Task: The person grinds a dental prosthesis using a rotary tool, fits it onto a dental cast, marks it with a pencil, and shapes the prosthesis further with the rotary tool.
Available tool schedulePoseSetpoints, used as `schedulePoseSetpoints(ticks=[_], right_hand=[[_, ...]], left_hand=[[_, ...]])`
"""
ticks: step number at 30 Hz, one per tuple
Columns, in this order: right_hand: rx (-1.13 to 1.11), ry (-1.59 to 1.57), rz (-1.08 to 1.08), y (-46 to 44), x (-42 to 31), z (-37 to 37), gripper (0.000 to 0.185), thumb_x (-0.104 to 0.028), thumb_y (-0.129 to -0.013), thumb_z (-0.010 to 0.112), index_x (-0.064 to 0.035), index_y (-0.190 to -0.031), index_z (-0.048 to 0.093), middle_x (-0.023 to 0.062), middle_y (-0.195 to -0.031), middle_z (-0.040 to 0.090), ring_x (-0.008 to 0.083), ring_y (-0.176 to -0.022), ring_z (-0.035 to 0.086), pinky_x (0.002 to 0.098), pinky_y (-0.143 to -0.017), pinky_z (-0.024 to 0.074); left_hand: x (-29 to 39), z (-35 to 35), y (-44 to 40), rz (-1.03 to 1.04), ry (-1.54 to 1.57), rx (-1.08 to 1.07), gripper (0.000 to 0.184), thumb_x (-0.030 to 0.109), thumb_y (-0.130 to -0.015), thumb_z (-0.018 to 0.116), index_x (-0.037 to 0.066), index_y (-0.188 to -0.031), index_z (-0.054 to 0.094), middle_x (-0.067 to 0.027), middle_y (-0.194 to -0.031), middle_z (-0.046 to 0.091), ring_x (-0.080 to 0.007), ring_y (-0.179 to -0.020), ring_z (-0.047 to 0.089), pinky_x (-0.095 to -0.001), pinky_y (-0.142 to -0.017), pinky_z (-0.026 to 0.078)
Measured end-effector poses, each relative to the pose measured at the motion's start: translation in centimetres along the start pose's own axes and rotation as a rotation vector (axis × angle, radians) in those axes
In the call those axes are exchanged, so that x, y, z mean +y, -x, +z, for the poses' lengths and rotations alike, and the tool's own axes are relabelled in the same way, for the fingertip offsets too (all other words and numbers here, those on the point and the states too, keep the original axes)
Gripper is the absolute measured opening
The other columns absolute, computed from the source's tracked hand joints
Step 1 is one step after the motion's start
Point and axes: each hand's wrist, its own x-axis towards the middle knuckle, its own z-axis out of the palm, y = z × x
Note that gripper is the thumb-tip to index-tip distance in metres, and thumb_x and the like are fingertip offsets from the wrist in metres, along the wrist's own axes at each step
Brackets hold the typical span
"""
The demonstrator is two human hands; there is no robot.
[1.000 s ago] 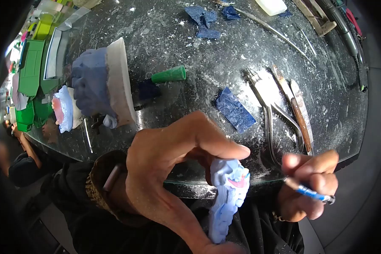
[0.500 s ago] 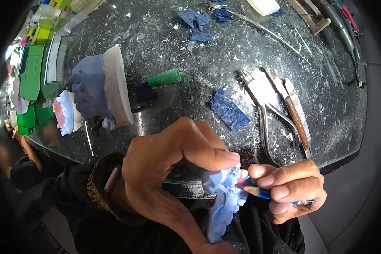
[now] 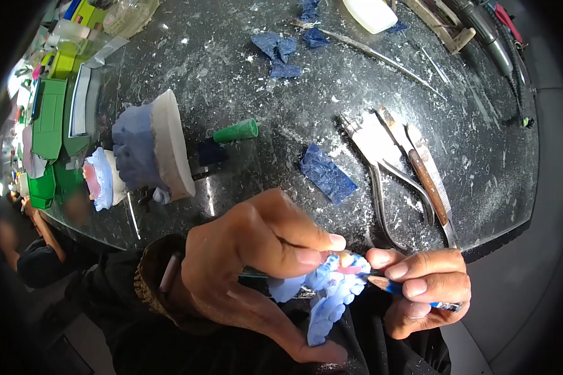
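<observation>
My left hand [image 3: 247,259] is closed around a blue dental cast [image 3: 329,306], with the fingers over its upper side and the thumb under its lower end. A pink patch [image 3: 351,270] and a tooth-coloured piece show near the cast's upper right. Pinched in my right hand [image 3: 441,281] is a blue pencil [image 3: 385,285], its sharpened tip at the right side of the cast. I cannot tell whether the tip touches it. Both hands are close together over my lap, at the bench's near edge.
On the dusty black bench [image 3: 263,94] stand a blue-and-white dental cast [image 3: 159,147] and a smaller one with pink [image 3: 103,178]. Pliers [image 3: 381,181], a wooden-handled knife [image 3: 428,181], blue articulating paper [image 3: 328,173] and a green cone [image 3: 236,130] lie around. Another person's arm [image 3: 44,225] shows far left.
My left hand has tilted the cast, so more of the pink patch shows, and its fingers have shifted on it. The pencil stays at the cast's right side. The view has shifted slightly.
</observation>
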Motion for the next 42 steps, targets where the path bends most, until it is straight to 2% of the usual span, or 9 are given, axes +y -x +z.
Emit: schedulePoseSetpoints(ticks=[4,6,9,12,15,20,27,32,42], right_hand=[[-0.070,0.043,0.006,-0.3,-0.7,-0.6,0.022,0.005,-0.080,0.060,0.0017,-0.099,0.048,0.0157,-0.093,0.053,0.0334,-0.090,0.066,0.0365,-0.084,0.0560],[-0.053,0.046,-0.017,0.0,-0.5,-0.4,0.024,0.005,-0.079,0.061,0.0015,-0.100,0.049,0.0154,-0.093,0.053,0.0335,-0.091,0.065,0.0366,-0.085,0.0557],[-0.037,0.134,0.000,0.6,-1.1,-0.1,0.027,0.006,-0.078,0.063,0.0006,-0.101,0.050,0.0151,-0.094,0.053,0.0333,-0.091,0.065,0.0368,-0.086,0.0552],[-0.001,0.086,-0.110,2.3,0.8,0.3,0.032,0.004,-0.074,0.070,-0.0006,-0.100,0.052,0.0163,-0.095,0.054,0.0331,-0.094,0.065,0.0374,-0.087,0.0546],[-0.041,0.136,-0.131,2.8,0.7,-0.2,0.037,0.003,-0.069,0.075,-0.0014,-0.099,0.053,0.0174,-0.097,0.055,0.0341,-0.096,0.064,0.0320,-0.080,0.0565],[-0.072,0.235,-0.109,2.7,0.1,-0.2,0.043,0.005,-0.064,0.078,-0.0033,-0.099,0.054,0.0167,-0.099,0.055,0.0340,-0.097,0.065,0.0242,-0.070,0.0546],[-0.072,0.259,-0.063,2.9,-0.2,0.0,0.046,0.006,-0.062,0.080,-0.0042,-0.099,0.054,0.0162,-0.100,0.055,0.0333,-0.098,0.064,0.0277,-0.075,0.0560],[-0.122,0.241,-0.049,2.8,-0.3,-0.4,0.043,0.004,-0.064,0.079,-0.0034,-0.098,0.055,0.0167,-0.099,0.056,0.0327,-0.098,0.064,0.0307,-0.079,0.0566],[0.001,0.298,-0.038,2.6,-0.5,0.7,0.031,0.006,-0.070,0.072,-0.0014,-0.094,0.055,0.0161,-0.095,0.056,0.0326,-0.094,0.065,0.0315,-0.079,0.0573]], left_hand=[[-0.3,0.5,0.0,0.055,-0.087,-0.066,0.091,0.014,-0.037,0.096,0.004,-0.108,0.039,-0.0163,-0.099,0.053,-0.0225,-0.081,0.064,-0.0314,-0.071,0.058],[-0.5,0.7,-0.2,0.071,-0.107,-0.073,0.090,0.011,-0.040,0.094,0.007,-0.109,0.037,-0.0148,-0.099,0.051,-0.0230,-0.080,0.064,-0.0326,-0.071,0.059],[-0.3,1.9,0.4,-0.018,0.012,0.127,0.054,0.012,-0.056,0.089,0.005,-0.097,0.054,-0.0134,-0.100,0.059,-0.0214,-0.089,0.059,-0.0299,-0.069,0.052],[0.7,1.3,-0.1,-0.092,-0.153,0.005,0.052,0.013,-0.059,0.086,0.003,-0.101,0.057,-0.0123,-0.100,0.057,-0.0200,-0.085,0.058,-0.0290,-0.068,0.050],[1.6,0.3,-1.2,-0.106,-0.404,-0.187,0.063,0.016,-0.051,0.091,0.005,-0.099,0.051,-0.0109,-0.094,0.050,-0.0183,-0.083,0.060,-0.0261,-0.068,0.054],[0.3,1.0,-0.1,-0.076,-0.187,-0.036,0.057,0.008,-0.056,0.083,0.002,-0.106,0.058,-0.0125,-0.100,0.055,-0.0212,-0.088,0.056,-0.0322,-0.073,0.048],[0.1,1.5,0.3,-0.134,-0.041,0.016,0.060,-0.002,-0.052,0.083,0.004,-0.104,0.056,-0.0129,-0.102,0.055,-0.0232,-0.091,0.057,-0.0337,-0.075,0.050],[0.1,1.5,0.3,-0.119,-0.060,0.011,0.059,-0.002,-0.052,0.083,0.003,-0.104,0.055,-0.0136,-0.103,0.055,-0.0235,-0.091,0.057,-0.0339,-0.075,0.050],[-0.1,1.5,0.2,-0.077,-0.086,0.001,0.056,0.000,-0.054,0.082,0.002,-0.103,0.055,-0.0148,-0.103,0.054,-0.0233,-0.091,0.057,-0.0338,-0.075,0.050]])
